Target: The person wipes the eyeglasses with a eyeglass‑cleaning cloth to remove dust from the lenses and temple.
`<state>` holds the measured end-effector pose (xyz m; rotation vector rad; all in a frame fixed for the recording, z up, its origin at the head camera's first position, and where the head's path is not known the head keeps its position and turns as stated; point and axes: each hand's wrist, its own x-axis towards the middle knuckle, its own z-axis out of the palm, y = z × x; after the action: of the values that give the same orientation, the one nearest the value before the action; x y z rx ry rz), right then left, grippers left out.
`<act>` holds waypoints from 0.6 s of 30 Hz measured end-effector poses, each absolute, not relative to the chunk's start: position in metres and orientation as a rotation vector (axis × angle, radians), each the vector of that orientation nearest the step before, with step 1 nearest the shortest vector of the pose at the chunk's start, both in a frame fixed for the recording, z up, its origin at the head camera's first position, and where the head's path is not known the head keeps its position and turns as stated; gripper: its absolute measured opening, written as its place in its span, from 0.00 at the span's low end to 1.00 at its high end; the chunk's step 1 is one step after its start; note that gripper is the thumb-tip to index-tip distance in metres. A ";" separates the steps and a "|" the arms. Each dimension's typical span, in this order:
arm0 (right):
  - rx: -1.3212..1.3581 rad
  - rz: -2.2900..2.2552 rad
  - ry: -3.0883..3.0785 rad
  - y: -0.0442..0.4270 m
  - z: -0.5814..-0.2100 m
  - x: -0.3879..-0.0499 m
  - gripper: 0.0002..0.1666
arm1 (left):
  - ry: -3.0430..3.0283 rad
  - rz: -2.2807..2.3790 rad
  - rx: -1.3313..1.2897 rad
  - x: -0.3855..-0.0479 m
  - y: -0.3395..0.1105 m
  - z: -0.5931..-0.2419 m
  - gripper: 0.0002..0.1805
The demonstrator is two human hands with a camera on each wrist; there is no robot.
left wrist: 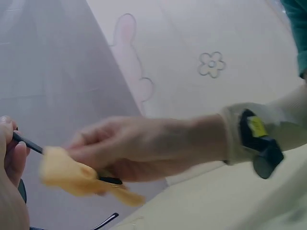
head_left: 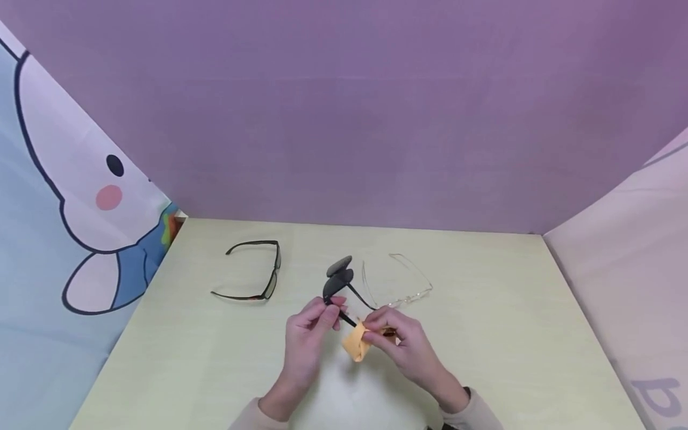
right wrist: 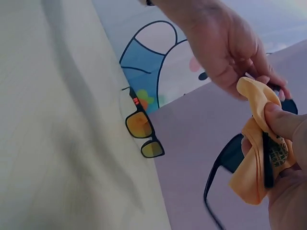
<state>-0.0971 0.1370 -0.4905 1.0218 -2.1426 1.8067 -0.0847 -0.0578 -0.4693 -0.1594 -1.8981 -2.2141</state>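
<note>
Above the middle of the counter [head_left: 510, 310], between its left and right edges, a pair of black sunglasses [head_left: 338, 282] is held with its dark lenses toward the far edge. The left hand [head_left: 309, 334] pinches the frame near one hinge, between thumb and fingers. The right hand [head_left: 403, 343] has its fingers bent round an orange cloth [head_left: 356, 343], gripping it against that same temple, whose tip pokes out beyond the fabric. Toward the far left corner lie black-framed glasses [head_left: 272, 285], temples spread toward the left edge. Thin gold-framed eyeglasses [head_left: 409, 298] rest just beyond the right hand, temples unfolded toward the far edge.
</note>
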 end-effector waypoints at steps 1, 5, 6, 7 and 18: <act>1.027 1.816 -2.131 0.135 -0.489 -0.097 0.14 | -1.903 -2.228 -0.158 -0.083 -0.056 -0.471 0.09; 1.039 1.850 -2.070 0.127 -0.479 -0.094 0.14 | -1.918 -2.253 -0.165 -0.077 -0.049 -0.475 0.11; 1.041 1.855 -2.061 0.125 -0.478 -0.094 0.14 | -1.917 -2.254 -0.164 -0.076 -0.049 -0.475 0.11; 1.040 1.857 -2.058 0.125 -0.478 -0.094 0.14 | -1.919 -2.251 -0.162 -0.076 -0.049 -0.475 0.12; 1.084 1.745 -2.137 0.137 -0.495 -0.098 0.14 | -1.859 -2.217 -0.109 -0.089 -0.067 -0.459 0.10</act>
<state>-0.0977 0.1374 -0.4947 1.0841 -2.1370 1.7450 -0.0891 -0.0666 -0.4587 -0.1094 -1.8591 -2.2167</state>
